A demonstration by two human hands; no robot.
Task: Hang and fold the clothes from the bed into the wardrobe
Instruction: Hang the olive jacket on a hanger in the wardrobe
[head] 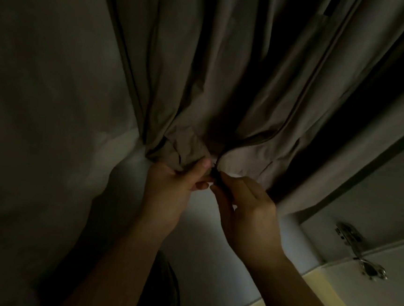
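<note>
Closest in, at six o'clock: two bare forearms reaching up. Out at nine o'clock, dim white wardrobe wall. Just left of centre, left hand, fingers and thumb curled round the bunched lower hem of a thin grey-olive woven zip-front jacket. Hangs from twelve o'clock inside the wardrobe, front parted low down. At dead centre, touching the left fingertips: small dark zip slider, pinched by the fingertips of the right hand at five o'clock of it. Further out at four o'clock, shiny metal door hinge. Judged as the hanging step, with zipping-up in hand. Next likely calls for mating both zip ends in the slider, keeping the hem taut downward, then drawing up toward twelve o'clock.
</note>
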